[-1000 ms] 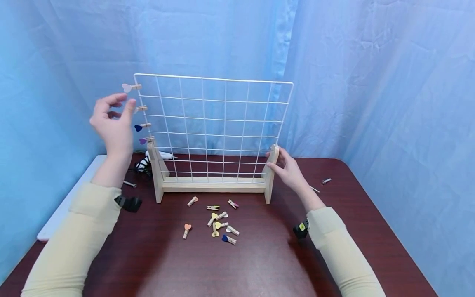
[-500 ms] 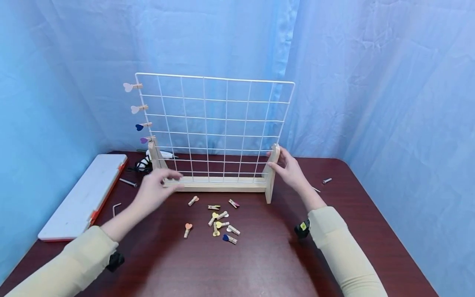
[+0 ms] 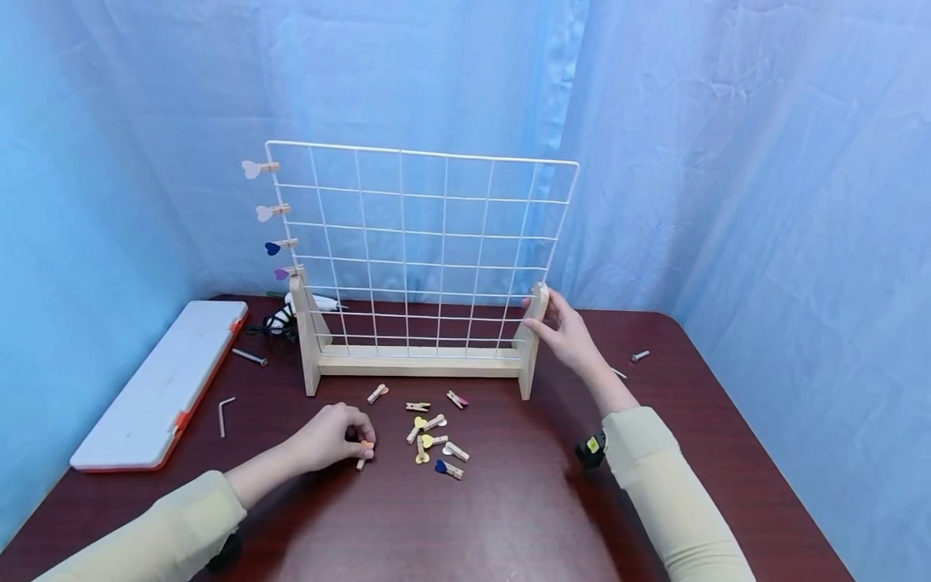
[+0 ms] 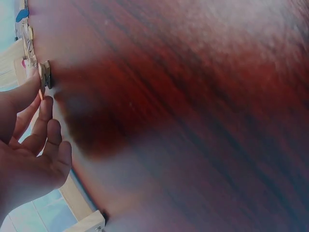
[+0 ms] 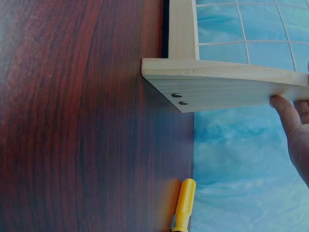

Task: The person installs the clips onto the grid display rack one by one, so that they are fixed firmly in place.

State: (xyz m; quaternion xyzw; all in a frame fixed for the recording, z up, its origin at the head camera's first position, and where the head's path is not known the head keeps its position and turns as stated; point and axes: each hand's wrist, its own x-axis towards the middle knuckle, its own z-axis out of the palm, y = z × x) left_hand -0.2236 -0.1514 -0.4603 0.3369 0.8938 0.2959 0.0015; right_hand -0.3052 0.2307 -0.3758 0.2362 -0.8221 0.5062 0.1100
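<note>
My left hand is low over the table, pinching a small wooden clothespin with an orange heart between thumb and fingers. In the left wrist view this clothespin shows at the fingertips. My right hand holds the right upright of the wooden stand, thumb in front and fingers partly hidden behind. The stand carries a white wire grid. Several heart clothespins, such as a white one and a dark blue one, are clipped down its left edge.
Loose heart clothespins lie before the stand. On the left are a white case, a hex key, a bolt and a glue gun. Another bolt lies right; a yellow handle shows in the right wrist view.
My left hand has come down from the grid's upper left edge to the table and now pinches the orange-heart clothespin. The right hand has stayed on the upright.
</note>
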